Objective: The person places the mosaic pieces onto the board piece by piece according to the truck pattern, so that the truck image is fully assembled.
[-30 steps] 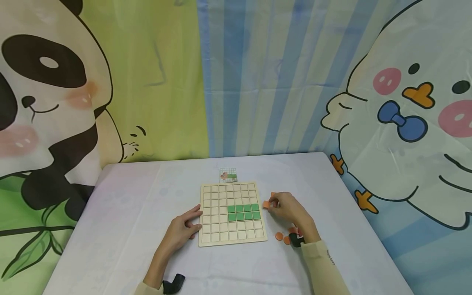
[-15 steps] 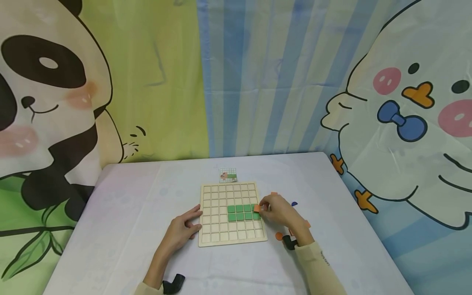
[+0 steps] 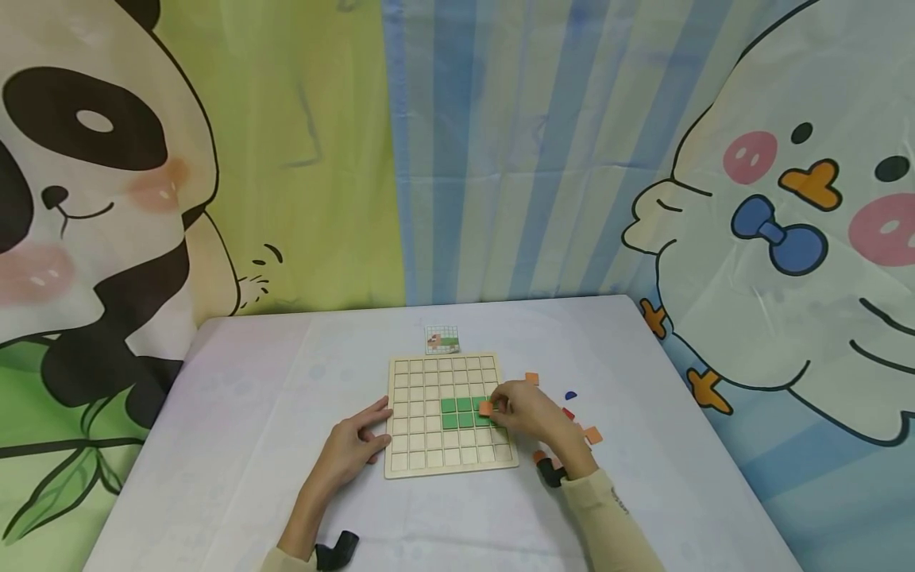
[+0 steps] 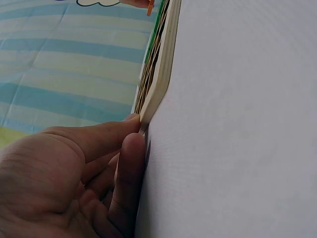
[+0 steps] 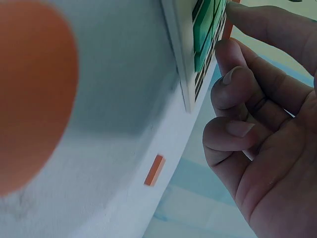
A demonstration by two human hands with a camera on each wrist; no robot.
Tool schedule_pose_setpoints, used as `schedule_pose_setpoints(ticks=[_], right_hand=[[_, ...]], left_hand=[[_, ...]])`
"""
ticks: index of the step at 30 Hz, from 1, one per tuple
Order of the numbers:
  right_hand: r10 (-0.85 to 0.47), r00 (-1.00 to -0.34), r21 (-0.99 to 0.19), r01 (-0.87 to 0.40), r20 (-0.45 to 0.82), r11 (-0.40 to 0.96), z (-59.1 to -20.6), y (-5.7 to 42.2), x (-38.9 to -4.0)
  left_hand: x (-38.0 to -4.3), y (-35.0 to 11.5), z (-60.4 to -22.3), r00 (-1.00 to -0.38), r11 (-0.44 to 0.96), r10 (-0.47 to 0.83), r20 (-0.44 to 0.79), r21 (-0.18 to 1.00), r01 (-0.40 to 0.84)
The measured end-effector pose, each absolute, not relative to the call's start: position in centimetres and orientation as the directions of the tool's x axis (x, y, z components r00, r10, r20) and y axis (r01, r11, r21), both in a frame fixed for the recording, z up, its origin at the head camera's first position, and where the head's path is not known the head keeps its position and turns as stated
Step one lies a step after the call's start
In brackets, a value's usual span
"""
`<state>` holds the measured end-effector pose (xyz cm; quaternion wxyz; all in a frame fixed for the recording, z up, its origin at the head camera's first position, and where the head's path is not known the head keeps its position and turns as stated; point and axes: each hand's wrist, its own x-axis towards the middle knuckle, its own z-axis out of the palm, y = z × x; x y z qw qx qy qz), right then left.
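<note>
My right hand [image 3: 532, 411] pinches an orange square tile [image 3: 486, 408] between thumb and fingers. It holds the tile over the right part of a wooden grid board [image 3: 418, 460], above two rows of green square tiles [image 3: 457, 413]. The right wrist view shows only a sliver of this tile [image 5: 228, 29] at the fingertips. My left hand [image 3: 349, 441] rests its fingers and thumb against the board's left edge. In the left wrist view, the fingertips [image 4: 132, 144] touch the wooden rim. The right hand hides the green tiles at the row ends.
Right of the board lie loose pieces: an orange square [image 3: 532, 378], a blue half-round [image 3: 570, 395], another orange square [image 3: 593, 435], and red and orange ones partly under my right wrist. A small picture card [image 3: 442, 339] lies behind the board on the white tablecloth [image 3: 286, 381].
My right hand has carried the orange tile leftward from the table beside the board to above the green tiles. The left hand and board have stayed still.
</note>
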<state>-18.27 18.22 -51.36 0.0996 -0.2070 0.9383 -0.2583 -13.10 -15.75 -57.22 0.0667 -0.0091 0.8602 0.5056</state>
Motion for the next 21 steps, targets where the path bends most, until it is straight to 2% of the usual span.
schedule_pose_setpoints(ticks=[14,21], right_hand=[[-0.455,-0.884,-0.543,-0.331,-0.108,0.772,-51.4,16.5,-18.1],[-0.491,-0.867,-0.531,-0.379,-0.082,0.758,-51.5,15.8,-18.1]], left_hand=[[-13.2,-15.9,-57.3,-0.991,0.482,0.055,-0.125,0.872,-0.084],[-13.1,-15.9,-57.3,-0.99,0.483,0.056,-0.126,0.872,-0.084]])
